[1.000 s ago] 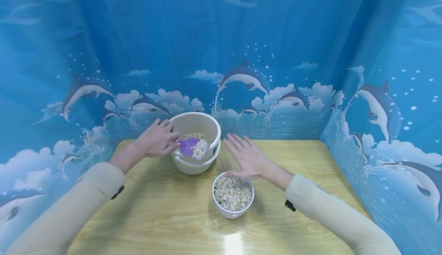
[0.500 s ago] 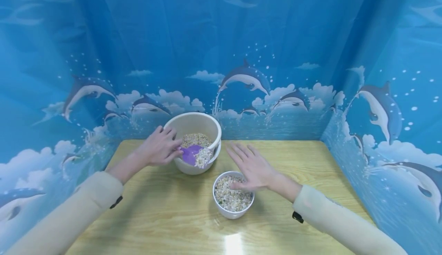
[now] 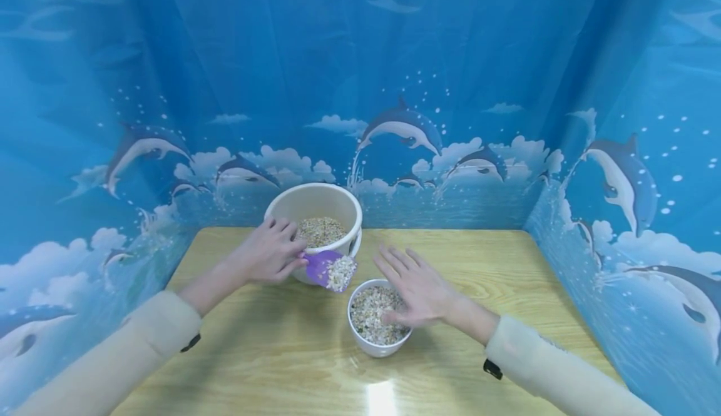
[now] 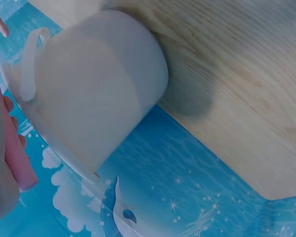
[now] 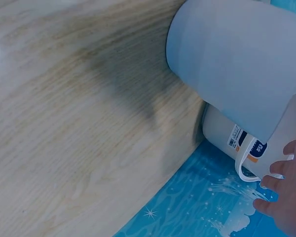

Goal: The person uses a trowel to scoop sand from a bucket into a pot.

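Observation:
My left hand grips a purple scoop heaped with pale gravel-like grains. Its pink handle shows in the left wrist view. The scoop is just outside the near rim of a white bucket, partly filled with similar grains. Nearer the person stands a smaller white tub, almost full of grains. Above that tub's right side, my right hand is spread palm down and holds nothing; whether its thumb touches the grains cannot be told.
The bucket's white carrying handle hangs on the side facing the right wrist camera, beside a printed label. Wood-grain tabletop surrounds both containers. A blue dolphin-print curtain encloses the back and sides.
The loaded scoop has moved out of the bucket, rightward and toward the person, in my left hand. The right hand has shifted slightly right and nearer.

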Demonstrator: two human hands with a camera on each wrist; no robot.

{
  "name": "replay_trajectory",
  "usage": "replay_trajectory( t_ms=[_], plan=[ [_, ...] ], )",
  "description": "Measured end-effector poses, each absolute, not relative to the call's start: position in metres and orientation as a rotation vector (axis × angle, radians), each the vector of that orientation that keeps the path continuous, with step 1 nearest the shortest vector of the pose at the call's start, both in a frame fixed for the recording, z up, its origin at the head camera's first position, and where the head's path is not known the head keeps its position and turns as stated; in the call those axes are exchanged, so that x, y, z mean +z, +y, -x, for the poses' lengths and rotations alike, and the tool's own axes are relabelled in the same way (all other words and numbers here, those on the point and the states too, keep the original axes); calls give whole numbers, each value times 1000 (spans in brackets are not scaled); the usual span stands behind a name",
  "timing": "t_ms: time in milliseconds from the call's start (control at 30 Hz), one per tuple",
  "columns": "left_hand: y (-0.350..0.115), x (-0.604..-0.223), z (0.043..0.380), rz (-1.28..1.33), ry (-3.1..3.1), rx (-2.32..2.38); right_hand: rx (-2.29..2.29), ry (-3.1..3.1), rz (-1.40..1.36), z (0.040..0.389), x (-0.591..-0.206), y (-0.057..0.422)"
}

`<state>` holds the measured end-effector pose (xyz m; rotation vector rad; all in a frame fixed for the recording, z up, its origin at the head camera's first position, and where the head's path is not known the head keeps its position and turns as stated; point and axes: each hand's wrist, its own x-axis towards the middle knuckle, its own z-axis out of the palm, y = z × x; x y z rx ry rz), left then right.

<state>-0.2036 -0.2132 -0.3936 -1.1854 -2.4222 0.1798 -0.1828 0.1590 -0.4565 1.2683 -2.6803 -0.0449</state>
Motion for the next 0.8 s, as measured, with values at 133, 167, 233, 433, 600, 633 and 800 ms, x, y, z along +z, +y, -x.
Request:
replay_trajectory(
  t_ms=[133,167,233,433,600,633,800],
  plan=[
    [-209,-395,197,1175,-2448,186,-29,-2669,-1273,178,-459,161],
    [-208,-396,195,1170,-2454,190,-25,-2670,-1274,177,-459,161],
    [-206,-397,192,1159,-2464,193,-38,-2669,-1275,175,-460,163],
    [-202,-402,184,1132,-2443,200,-28,-2645,-1290,170,-465,167],
    [-198,-405,178,1107,-2453,213,5,-2632,-1293,167,-471,170],
    [-197,-406,177,1103,-2456,219,14,-2630,-1289,167,-472,170],
    [-194,-410,172,1089,-2457,219,28,-2620,-1269,163,-476,170]
  ],
)
